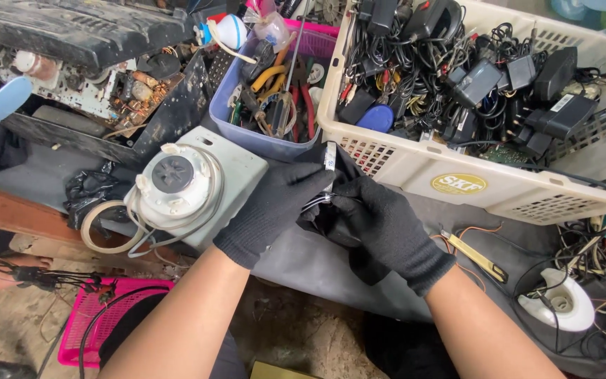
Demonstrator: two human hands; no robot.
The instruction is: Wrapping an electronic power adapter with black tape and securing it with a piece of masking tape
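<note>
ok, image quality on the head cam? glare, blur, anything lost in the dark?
Head view: even daylight, no hard glare, sharp centre. Wide-angle bend curves the cream basket rim. Black gloves on the left hand and right hand merge with the black item they grip, hiding its shape.

Cream basket (pixel 415 175) of black adapters (pixel 478 81), white motor (pixel 177 179)

One head-worn view looks steeply down and forward, close over the gloved hands (pixel 331 210), taking in the worktop (pixel 296 260), the basket (pixel 457 179) at its far edge, and floor below.
</note>
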